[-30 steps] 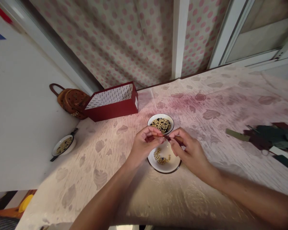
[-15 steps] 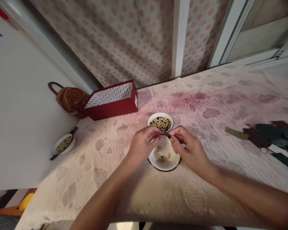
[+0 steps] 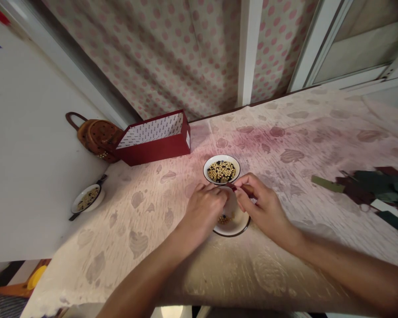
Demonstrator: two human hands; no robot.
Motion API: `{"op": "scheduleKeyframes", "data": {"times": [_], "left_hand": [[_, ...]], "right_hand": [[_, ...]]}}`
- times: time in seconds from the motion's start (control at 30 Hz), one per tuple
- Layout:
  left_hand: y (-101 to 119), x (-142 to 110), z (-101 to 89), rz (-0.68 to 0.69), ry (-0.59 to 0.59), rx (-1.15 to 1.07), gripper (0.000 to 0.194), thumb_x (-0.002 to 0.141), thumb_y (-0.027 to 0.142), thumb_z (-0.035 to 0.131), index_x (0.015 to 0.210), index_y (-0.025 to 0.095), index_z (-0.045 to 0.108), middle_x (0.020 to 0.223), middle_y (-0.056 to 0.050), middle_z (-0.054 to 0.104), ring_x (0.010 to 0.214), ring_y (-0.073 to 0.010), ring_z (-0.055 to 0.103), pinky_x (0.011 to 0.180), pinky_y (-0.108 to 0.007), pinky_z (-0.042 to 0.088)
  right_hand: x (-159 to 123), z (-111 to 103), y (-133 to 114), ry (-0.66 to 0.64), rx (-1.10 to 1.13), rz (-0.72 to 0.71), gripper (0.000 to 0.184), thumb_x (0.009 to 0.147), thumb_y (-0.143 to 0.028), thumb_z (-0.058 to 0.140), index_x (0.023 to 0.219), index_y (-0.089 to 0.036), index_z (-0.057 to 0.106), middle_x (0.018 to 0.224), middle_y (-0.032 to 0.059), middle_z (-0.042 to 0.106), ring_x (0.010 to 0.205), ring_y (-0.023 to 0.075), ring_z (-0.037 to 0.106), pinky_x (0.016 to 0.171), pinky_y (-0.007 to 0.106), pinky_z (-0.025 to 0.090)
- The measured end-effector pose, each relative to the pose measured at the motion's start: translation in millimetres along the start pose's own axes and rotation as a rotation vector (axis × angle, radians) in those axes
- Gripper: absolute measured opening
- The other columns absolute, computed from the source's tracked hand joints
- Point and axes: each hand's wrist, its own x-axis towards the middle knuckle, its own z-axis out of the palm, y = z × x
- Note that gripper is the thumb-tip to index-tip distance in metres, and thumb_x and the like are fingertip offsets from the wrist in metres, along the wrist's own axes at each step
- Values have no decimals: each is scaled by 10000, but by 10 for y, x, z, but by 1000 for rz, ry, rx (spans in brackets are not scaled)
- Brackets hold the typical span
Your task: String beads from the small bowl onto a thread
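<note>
A white dark-rimmed bowl (image 3: 240, 221) stands on the table in front of me, with small round yellow pieces, like beans or beads, at its bottom. My left hand (image 3: 205, 205) is curled over that bowl's left side. Its fingertips point down inside and are hidden, so anything in them cannot be made out. At the bowl's far right rim, my right hand (image 3: 260, 205) pinches a small dark red strip (image 3: 231, 185) between thumb and fingers. Just beyond, a second white bowl (image 3: 221, 170) holds mixed yellow and black round pieces.
A red open box (image 3: 155, 148) stands at the back left, beside a brown bag (image 3: 99, 134). Further left is a white two-handled bowl (image 3: 88, 198) with similar pieces. Dark green and maroon flat pieces (image 3: 371, 187) lie heaped at the right. A patterned cloth (image 3: 126, 203) covers the table.
My left hand has left the dark red strip, turned palm down and dropped into the near bowl. My right hand stays in place with the strip.
</note>
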Motion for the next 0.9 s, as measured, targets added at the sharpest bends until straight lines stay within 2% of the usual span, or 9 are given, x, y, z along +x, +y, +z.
{"op": "scheduleKeyframes", "data": {"times": [0.2, 0.4, 0.5, 0.67, 0.9], "left_hand": [[-6, 14, 55, -11, 90, -61, 95, 902, 85, 586, 880, 131, 667, 906, -90, 743, 911, -269, 686, 819, -406, 510], [-108, -1, 45, -168, 308, -596, 189, 794, 57, 645, 911, 205, 646, 859, 17, 735, 764, -150, 675, 706, -265, 504], [-163, 3, 59, -197, 366, -694, 192, 807, 47, 620, 903, 211, 647, 827, 34, 723, 722, -122, 656, 694, -240, 494], [-188, 9, 90, -96, 274, -562, 163, 809, 38, 643, 836, 197, 664, 864, 12, 732, 791, -155, 659, 710, -268, 477], [-110, 10, 50, -9, 116, -256, 99, 883, 111, 639, 919, 175, 705, 952, -46, 761, 938, -239, 691, 868, -382, 499]], "right_hand": [[-7, -12, -11, -4, 6, -6, 39, 980, -233, 493, 941, -231, 497, 607, -79, 496, 526, 98, 461, 505, 229, 354], [-16, -12, -9, 3, 27, 7, 50, 979, -249, 507, 932, -232, 503, 598, -81, 473, 525, 101, 453, 505, 231, 361], [-12, -2, 17, 0, 37, 3, 40, 984, -256, 505, 950, -234, 503, 617, -75, 495, 537, 104, 471, 505, 232, 367], [-9, -10, 7, 1, 29, 13, 62, 986, -276, 510, 944, -232, 507, 610, -74, 485, 534, 107, 460, 506, 237, 366], [2, -11, -15, 12, 12, 12, 45, 976, -248, 501, 935, -231, 497, 606, -71, 491, 529, 106, 464, 508, 236, 366]]}}
